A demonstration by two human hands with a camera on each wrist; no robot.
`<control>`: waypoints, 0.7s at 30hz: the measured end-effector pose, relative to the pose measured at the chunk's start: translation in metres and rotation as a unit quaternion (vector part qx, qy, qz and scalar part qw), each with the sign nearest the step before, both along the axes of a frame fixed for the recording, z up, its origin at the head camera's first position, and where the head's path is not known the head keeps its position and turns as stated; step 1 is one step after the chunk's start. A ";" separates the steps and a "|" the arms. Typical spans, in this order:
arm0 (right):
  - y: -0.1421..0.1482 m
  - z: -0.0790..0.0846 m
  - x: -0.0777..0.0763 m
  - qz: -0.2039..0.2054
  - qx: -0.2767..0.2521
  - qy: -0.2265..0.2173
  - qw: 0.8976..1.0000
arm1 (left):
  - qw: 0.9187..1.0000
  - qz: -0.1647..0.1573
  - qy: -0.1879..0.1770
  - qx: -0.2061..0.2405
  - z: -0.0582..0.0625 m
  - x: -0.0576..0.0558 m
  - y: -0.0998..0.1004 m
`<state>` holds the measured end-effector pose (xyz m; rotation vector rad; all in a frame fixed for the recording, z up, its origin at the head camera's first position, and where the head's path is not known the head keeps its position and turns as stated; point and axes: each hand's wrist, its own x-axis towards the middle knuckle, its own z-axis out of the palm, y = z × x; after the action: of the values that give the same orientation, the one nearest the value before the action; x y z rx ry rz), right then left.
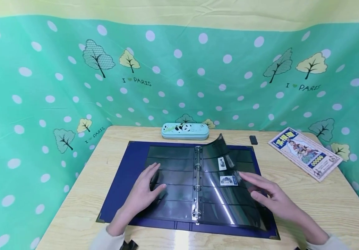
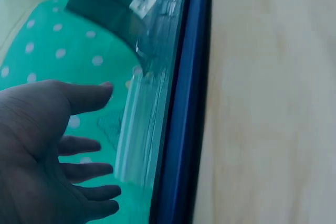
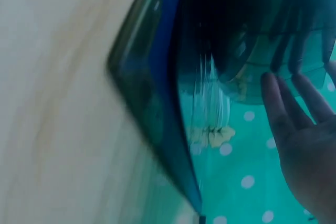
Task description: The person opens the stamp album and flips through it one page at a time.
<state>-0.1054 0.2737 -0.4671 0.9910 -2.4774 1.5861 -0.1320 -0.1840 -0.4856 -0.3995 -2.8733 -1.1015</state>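
A blue ring-bound stamp album (image 1: 115, 194) lies spread on the wooden table, with black strip-pocket pages. Over its left page (image 1: 177, 192), my left hand (image 1: 143, 191) is spread, thumb apart from the fingers and nothing held. The right page (image 1: 212, 205) is bowed upward from the sheet beneath. Its pockets show a small upright stamp (image 1: 222, 163) and a wider stamp (image 1: 228, 180). My right hand (image 1: 270, 194) is at that page's outer edge, fingers extended. In the right wrist view the fingertips (image 3: 270, 82) meet the glossy sheet, which mirrors them.
Behind the album sits a light-blue panda pencil case (image 1: 185, 131). A small black object (image 1: 253, 140) lies past the album's far right corner. Farther right is an illustrated booklet (image 1: 305, 152). A green dotted curtain (image 1: 179, 69) hangs along the table's back.
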 end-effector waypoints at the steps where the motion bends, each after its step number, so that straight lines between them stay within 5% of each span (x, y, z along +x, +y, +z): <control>1: -0.002 0.000 0.000 0.017 -0.003 0.002 1.000 | 1.000 -0.005 0.003 0.004 0.002 0.002 0.004; 13: -0.027 0.011 0.005 0.101 -0.015 -0.025 0.994 | 0.992 -0.093 -0.009 0.079 0.033 0.028 0.058; 18: -0.042 0.018 0.006 0.107 0.004 -0.043 0.993 | 0.980 -0.129 -0.027 0.148 0.045 0.037 0.081; 21: -0.051 0.021 0.007 0.108 0.015 -0.048 0.993 | 0.966 -0.133 -0.070 0.213 0.050 0.042 0.093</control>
<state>-0.0984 0.2232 -0.4461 1.2550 -2.5389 1.6979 -0.0898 -0.0906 -0.4354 -0.7162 -2.6341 -1.8083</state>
